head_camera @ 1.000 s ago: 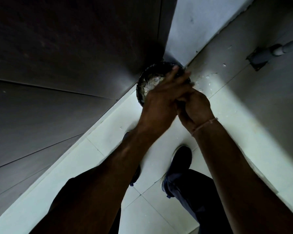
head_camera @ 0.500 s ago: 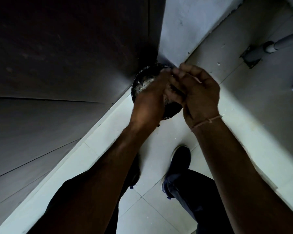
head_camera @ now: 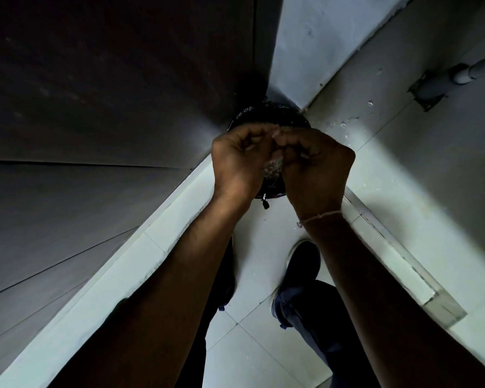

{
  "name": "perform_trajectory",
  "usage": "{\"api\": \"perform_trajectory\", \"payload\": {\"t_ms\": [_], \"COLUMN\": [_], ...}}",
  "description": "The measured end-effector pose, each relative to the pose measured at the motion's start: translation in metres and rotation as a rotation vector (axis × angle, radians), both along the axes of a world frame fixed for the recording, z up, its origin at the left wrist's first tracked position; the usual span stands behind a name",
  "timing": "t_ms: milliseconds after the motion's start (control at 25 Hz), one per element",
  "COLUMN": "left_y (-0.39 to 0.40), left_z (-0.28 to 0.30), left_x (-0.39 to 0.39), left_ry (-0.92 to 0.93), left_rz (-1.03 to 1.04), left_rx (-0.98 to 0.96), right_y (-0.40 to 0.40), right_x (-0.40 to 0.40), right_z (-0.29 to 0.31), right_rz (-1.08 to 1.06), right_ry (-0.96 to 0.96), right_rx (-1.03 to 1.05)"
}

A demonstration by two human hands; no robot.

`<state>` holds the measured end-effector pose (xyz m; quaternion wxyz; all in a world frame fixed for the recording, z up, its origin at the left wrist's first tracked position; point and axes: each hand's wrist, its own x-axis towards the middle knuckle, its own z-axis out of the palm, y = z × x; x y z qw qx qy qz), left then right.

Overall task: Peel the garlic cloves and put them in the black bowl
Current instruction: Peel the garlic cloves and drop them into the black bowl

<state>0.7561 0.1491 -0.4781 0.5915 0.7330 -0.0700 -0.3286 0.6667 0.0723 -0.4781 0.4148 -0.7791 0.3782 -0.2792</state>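
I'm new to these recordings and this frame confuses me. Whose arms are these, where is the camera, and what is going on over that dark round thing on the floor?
There is no machine here. A person wears one wide-angle camera on the head, looking down, so you see their own arms, legs and a dark shoe on the tiled floor. The left hand and right hand meet with curled fingers just above the black bowl, which sits on the floor in the corner by a dark panel. They seem to be pinching something small between the fingertips, probably a garlic clove, but it is too hidden to confirm. Pale scraps, perhaps peel, lie on the floor to the right of the bowl.
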Motion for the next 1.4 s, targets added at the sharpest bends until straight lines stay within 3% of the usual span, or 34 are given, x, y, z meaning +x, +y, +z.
{"api": "perform_trajectory", "payload": {"t_ms": [160, 280, 600, 760, 880, 1000, 1120, 1240, 1320, 1400], "left_y": [-0.002, -0.003, -0.007, -0.004, -0.007, -0.006, -0.001, -0.001, -0.004, -0.005], "left_z": [-0.005, -0.003, -0.003, 0.001, 0.0, -0.003, -0.003, 0.001, 0.0, -0.004], "left_x": [0.0, -0.001, 0.002, 0.002, 0.0, -0.003, -0.004, -0.004, -0.008, -0.013], "left_ry": [0.036, 0.256, 0.294, 0.332, 0.066, -0.16, 0.051, 0.115, -0.124, -0.312], "left_rz": [-0.011, 0.077, 0.082, 0.115, -0.016, -0.053, 0.095, 0.085, -0.094, -0.239], "left_rx": [0.013, -0.07, -0.139, -0.153, -0.117, -0.001, -0.035, -0.104, -0.012, 0.114], "right_y": [0.002, -0.011, -0.013, -0.015, -0.015, -0.008, 0.0, -0.005, -0.01, -0.013], "right_x": [-0.001, -0.003, -0.007, -0.007, -0.004, 0.0, -0.008, -0.012, -0.008, -0.002], "right_z": [-0.004, -0.007, -0.003, -0.01, -0.004, 0.013, 0.01, -0.006, -0.003, 0.009], "right_rz": [0.114, 0.057, 0.069, 0.071, -0.001, -0.019, 0.133, 0.078, -0.013, -0.074], "right_ry": [0.035, 0.1, 0.05, 0.211, 0.122, -0.018, 0.047, 0.164, 0.063, -0.067], "right_rx": [-0.21, -0.193, -0.24, -0.191, 0.101, 0.041, -0.18, -0.047, 0.178, 0.243]}}
